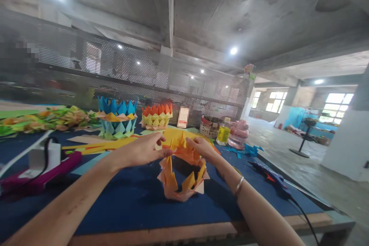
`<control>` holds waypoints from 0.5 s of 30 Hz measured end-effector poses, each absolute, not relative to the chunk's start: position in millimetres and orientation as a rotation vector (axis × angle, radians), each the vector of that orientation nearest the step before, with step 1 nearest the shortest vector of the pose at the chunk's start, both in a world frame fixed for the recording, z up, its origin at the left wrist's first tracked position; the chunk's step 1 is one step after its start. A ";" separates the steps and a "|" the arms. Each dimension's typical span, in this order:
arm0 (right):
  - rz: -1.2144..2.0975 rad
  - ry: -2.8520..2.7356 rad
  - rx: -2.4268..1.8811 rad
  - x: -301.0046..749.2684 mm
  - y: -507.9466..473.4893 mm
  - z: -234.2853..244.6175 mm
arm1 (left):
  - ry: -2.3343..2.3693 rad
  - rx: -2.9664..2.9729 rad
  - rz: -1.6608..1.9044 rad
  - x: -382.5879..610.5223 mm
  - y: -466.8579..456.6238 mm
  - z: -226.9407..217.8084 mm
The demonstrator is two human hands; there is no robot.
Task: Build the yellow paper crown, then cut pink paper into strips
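Note:
An orange, yellow and pale pink ring of folded pointed paper, like a paper crown [180, 195], stands on the dark blue table top in front of me. My left hand [145, 150] pinches its far left rim between thumb and fingers. My right hand [201, 148], with a bracelet at the wrist, closes on the far right part of the same rim. Yellow points rise between the two hands. Behind to the left stand a blue and teal paper crown [117, 127] and a red, yellow and peach one [157, 117].
A glue gun [269, 177] with a cord lies at right. A yellow-labelled bottle [223, 132], a pink jar [238, 135] and a basket [209, 127] stand behind. Blue paper scraps [245, 150] lie nearby. At left are a magenta power strip [43, 175], paper strips [98, 145] and heaped folded paper [63, 118].

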State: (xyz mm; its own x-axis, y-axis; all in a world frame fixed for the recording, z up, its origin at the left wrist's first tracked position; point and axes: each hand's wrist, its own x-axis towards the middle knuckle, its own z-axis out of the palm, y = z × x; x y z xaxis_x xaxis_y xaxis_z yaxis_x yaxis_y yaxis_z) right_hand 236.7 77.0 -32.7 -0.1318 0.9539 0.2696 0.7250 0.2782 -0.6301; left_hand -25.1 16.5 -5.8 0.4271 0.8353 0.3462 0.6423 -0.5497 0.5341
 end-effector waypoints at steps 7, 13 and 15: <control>0.612 -1.958 -1.527 245.2 74.4 -36.5 | 1.201 2.247 0.791 -18.9 8.1 -2.0; 0.579 -1.857 -1.576 244.3 75.5 -40.7 | 1.211 2.106 0.666 -15.8 5.4 -5.5; 0.556 -1.811 -1.588 243.4 75.7 -40.6 | 1.188 2.045 0.657 -14.5 3.5 -4.6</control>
State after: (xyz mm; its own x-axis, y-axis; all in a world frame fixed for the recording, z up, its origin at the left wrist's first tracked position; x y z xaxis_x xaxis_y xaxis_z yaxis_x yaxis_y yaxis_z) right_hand 243.4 75.7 -40.6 -0.0478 0.9793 0.1969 0.7000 0.1734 -0.6928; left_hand -14.5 3.5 -4.6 0.4580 0.8846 0.0882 0.5452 -0.3579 0.7580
